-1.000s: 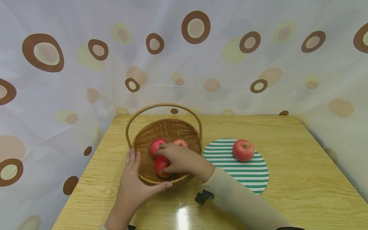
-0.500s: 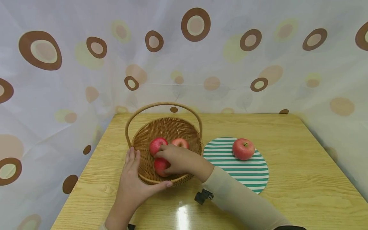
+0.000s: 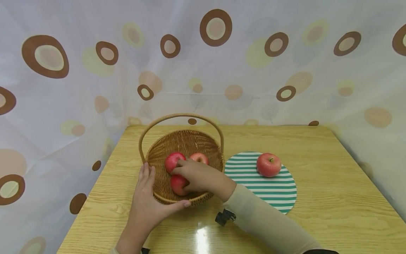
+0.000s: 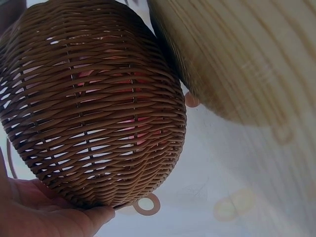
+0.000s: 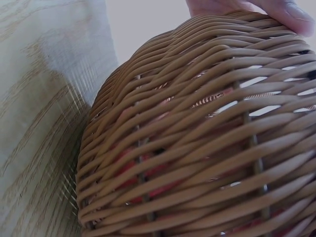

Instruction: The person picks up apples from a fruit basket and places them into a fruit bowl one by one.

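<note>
near apple (image 3: 178, 185): sat inside the wicker basket (image 3: 184, 139), near side, partly covered by the right hand
right hand (image 3: 200, 176): came over the basket's near right rim; thumb and fingers curled round the near apple, clamped on it
left hand (image 3: 149, 204): pressed to the basket's left side, fingers straight, thumb out along the near rim; not clamped
apple handling: probably firm, moderately heavy, smooth and a bit slippery; likely to bruise if dropped
apple hold: best round its widest part, thumb opposite fingers
basket handling: looked light and fairly stiff, weave likely with some give; could slide if unsteadied
basket hold: rim, or the arched handle (image 3: 181, 115)
apples in basket: three; near apple, far-left apple (image 3: 173, 160), far-right apple (image 3: 200, 157)
apples on mat: one; mat apple (image 3: 269, 165), stem up, far part of the striped mat (image 3: 269, 192), right of basket
baskets: one
mats: one
hands: two
</note>
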### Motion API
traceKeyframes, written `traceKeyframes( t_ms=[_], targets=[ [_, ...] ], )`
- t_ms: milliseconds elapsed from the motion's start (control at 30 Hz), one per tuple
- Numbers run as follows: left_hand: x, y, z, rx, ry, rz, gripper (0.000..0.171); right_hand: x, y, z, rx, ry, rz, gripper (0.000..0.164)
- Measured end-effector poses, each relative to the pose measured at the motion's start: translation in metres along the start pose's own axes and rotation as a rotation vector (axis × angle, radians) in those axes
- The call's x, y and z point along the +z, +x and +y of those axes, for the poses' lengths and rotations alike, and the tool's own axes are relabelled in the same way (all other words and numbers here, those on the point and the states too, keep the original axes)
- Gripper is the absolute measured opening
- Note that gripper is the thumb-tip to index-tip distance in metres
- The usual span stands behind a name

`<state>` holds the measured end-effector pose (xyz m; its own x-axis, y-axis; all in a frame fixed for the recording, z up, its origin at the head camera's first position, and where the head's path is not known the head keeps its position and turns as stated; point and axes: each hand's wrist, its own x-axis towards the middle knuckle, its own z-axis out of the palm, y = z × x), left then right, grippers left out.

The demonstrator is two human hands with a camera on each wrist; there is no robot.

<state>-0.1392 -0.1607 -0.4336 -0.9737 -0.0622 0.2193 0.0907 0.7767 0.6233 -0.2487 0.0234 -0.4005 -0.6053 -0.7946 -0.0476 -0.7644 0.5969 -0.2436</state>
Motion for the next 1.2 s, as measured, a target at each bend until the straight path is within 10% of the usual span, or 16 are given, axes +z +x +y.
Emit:
traceKeyframes(
  t_ms=[1200],
  targets=[
    [0.0002, -0.0017, 0.0009, 0.023, 0.000, 0.015, 0.150, 0.0016, -0.0054, -0.0038, -0.001, -0.121, 0.062, 0.052]
  ],
)
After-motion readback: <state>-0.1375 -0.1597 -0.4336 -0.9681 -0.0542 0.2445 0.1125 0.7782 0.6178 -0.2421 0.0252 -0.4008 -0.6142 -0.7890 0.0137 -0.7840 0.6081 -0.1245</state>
